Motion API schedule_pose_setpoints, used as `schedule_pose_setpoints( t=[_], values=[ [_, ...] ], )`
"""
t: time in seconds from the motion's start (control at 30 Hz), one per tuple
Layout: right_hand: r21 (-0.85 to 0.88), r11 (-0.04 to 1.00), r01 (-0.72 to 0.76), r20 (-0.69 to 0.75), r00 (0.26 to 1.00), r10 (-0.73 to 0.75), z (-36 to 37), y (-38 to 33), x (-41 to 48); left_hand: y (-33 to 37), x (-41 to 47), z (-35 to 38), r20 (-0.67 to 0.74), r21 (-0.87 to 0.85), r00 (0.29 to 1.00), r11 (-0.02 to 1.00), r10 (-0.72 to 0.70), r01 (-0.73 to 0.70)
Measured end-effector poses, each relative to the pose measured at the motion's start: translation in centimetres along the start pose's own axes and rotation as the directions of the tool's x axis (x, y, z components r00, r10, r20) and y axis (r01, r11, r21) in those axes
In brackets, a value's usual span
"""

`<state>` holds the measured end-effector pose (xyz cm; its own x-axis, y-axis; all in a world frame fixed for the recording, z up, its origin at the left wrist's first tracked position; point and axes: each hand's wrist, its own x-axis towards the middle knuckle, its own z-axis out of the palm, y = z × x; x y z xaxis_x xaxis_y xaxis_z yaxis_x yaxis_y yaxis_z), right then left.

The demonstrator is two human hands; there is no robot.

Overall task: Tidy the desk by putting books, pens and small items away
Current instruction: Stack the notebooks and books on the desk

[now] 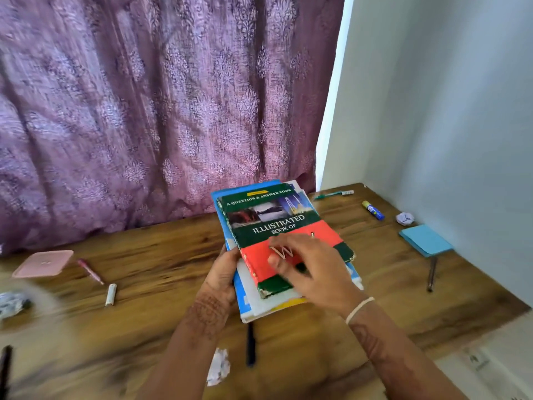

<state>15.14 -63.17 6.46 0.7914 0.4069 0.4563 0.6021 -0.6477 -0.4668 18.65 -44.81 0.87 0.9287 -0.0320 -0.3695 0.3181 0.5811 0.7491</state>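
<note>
Left hand [222, 273] grips the book stack [274, 226]; right hand [314, 269] over it.

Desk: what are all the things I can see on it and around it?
book stack: one, green-red top, blue beneath, middle
lid: one, pink, far left
pink pen: one, pink, left
green pen: one, green, back right
dark pens: two, dark, front and by notepad
small tube: one, white, left
glue stick: one, blue, yellow cap, back right
paper balls: two, white, right and front
notepad: one, blue, right
desk: one, brown wood
curtain: one, purple, behind
wall: one, pale, right
left grip: one, holds stack's left edge
right grip: one, open, on stack's top
</note>
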Motion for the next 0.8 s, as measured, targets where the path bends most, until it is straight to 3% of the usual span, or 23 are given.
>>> schedule_pose_setpoints(
  t=[0.07, 0.13, 0.17, 0.2, 0.27, 0.37, 0.43, 0.57, 0.8],
  values=[
    [-0.062, 0.982, -0.179, -0.129, 0.977, 0.170, -0.6, 0.9, 0.2, -0.1, -0.5, -1.0, 0.012, -0.007, 1.000, 1.000, -0.017, 0.017],
    [0.021, 0.904, -0.427, -0.098, 0.899, 0.427, -1.1, 2.4, 0.3, -0.3, -1.0, -1.8, 0.030, 0.001, 0.999, 1.000, -0.026, 0.026],
    [0.185, 0.807, -0.561, 0.001, 0.821, 0.571, -1.4, 2.7, 0.2, -0.5, -1.0, -2.2, 0.039, 0.005, 0.999, 0.999, -0.033, 0.033],
    [0.380, 0.642, -0.666, 0.131, 0.725, 0.676, -1.7, 3.0, 0.1, -0.6, -1.1, -2.4, 0.049, 0.000, 0.998, 0.999, -0.040, 0.040],
    [0.582, 0.301, -0.755, 0.355, 0.569, 0.742, -2.3, 3.4, -0.7, -0.9, -1.3, -2.5, 0.071, 0.020, 0.996, 0.999, -0.051, 0.050],
    [0.644, 0.093, -0.759, 0.487, 0.501, 0.716, -3.0, 4.9, -2.4, -1.8, -1.4, -2.0, 0.091, 0.071, 0.994, 0.996, -0.054, 0.048],
    [0.680, 0.044, -0.732, 0.502, 0.509, 0.699, -3.3, 5.8, -3.5, -2.6, -1.6, -1.2, 0.083, 0.086, 0.994, 0.994, -0.071, 0.064],
    [0.722, 0.042, -0.691, 0.457, 0.521, 0.721, -4.2, 7.4, -5.0, -4.0, -2.1, 1.0, 0.125, 0.103, 0.985, 0.989, -0.120, 0.107],
    [0.727, 0.075, -0.683, 0.448, 0.555, 0.701, -6.2, 8.9, -5.9, -5.0, -4.1, 3.5, 0.196, 0.058, 0.981, 0.998, -0.008, -0.003]
  ],
)
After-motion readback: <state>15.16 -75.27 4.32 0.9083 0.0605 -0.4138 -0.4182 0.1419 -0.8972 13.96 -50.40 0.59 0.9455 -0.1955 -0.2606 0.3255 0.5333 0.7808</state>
